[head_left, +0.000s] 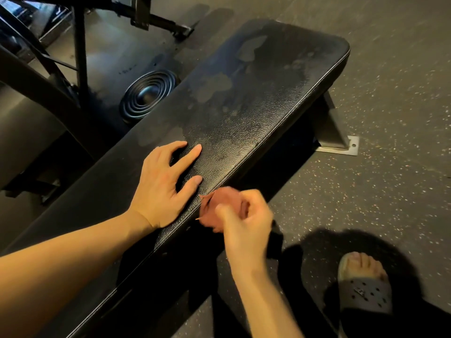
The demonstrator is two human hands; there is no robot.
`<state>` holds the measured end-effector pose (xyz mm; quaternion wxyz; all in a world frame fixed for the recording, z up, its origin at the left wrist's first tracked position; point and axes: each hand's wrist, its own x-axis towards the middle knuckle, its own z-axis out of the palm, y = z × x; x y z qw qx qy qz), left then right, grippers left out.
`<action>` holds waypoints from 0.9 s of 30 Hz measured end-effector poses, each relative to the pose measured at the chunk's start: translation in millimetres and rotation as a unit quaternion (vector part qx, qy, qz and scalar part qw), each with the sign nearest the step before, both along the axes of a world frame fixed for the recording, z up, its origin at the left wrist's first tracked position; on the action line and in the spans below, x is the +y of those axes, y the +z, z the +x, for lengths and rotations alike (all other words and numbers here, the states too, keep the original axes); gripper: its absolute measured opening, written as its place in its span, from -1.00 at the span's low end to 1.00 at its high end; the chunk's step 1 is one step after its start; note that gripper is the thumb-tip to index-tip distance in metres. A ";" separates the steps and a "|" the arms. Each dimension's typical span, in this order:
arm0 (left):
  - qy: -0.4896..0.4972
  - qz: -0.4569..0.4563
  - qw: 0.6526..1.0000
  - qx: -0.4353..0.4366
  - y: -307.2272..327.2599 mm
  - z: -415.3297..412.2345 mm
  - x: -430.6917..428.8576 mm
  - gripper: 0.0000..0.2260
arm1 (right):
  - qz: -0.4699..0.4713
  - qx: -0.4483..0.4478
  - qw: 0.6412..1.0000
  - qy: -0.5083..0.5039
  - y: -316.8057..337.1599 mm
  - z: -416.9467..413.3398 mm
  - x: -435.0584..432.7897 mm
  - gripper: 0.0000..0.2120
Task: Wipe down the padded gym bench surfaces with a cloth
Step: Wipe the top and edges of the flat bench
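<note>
Two hands: crumpled cloth [211,212], pebbled bench pad [244,113].

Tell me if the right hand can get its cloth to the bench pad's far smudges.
Probably yes: nothing lies on the bench pad between the cloth and smudges; the left hand rests aside.
</note>
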<state>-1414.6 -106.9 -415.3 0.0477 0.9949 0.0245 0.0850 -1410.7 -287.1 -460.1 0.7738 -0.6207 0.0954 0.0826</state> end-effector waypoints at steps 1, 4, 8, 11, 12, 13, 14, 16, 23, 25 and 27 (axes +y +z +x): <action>0.000 0.000 1.000 0.002 0.4 0.0 -0.2 -0.47 | -0.005 -0.002 0.999 -0.049 0.3 18.4 -2.2 -0.87; 0.004 0.000 1.000 0.006 -0.3 -0.3 0.6 -0.47 | 0.008 -0.006 0.989 -0.150 2.3 67.5 -10.4 -0.83; 0.003 -0.005 1.000 0.002 -0.6 0.5 0.4 -0.47 | -0.003 -0.053 0.998 0.015 26.2 7.8 3.8 -0.83; 0.002 -0.004 1.000 0.000 -1.1 0.0 1.0 -0.47 | -0.008 -0.038 0.999 0.031 28.0 -0.8 5.6 -0.86; 0.003 -0.004 1.000 0.000 -0.4 -0.2 0.9 -0.47 | -0.010 -0.038 0.999 -0.036 20.9 17.7 0.5 -0.84; 0.002 -0.003 1.000 0.002 0.3 -0.1 0.8 -0.47 | -0.025 -0.042 0.993 -0.103 15.6 39.8 -7.6 -0.81; 0.001 -0.002 1.000 0.003 0.1 0.0 0.7 -0.47 | -0.044 -0.049 0.987 -0.145 10.7 59.6 -16.2 -0.80; 0.000 -0.002 1.000 0.002 -0.9 -0.4 1.0 -0.48 | -0.064 -0.079 0.985 -0.137 4.4 68.7 -19.2 -0.82; -0.004 0.000 1.000 -0.002 -0.4 -0.1 2.7 -0.48 | -0.042 -0.003 0.999 0.027 -12.1 -28.8 0.0 -0.82; -0.001 -0.002 1.000 -0.003 -0.8 -0.4 2.0 -0.48 | -0.040 0.013 0.999 -0.022 -17.3 -1.3 -11.1 -0.85; 0.002 0.002 1.000 -0.002 -2.0 -0.6 1.5 -0.48 | -0.114 -0.035 0.993 -0.025 -13.9 26.3 -21.2 -0.85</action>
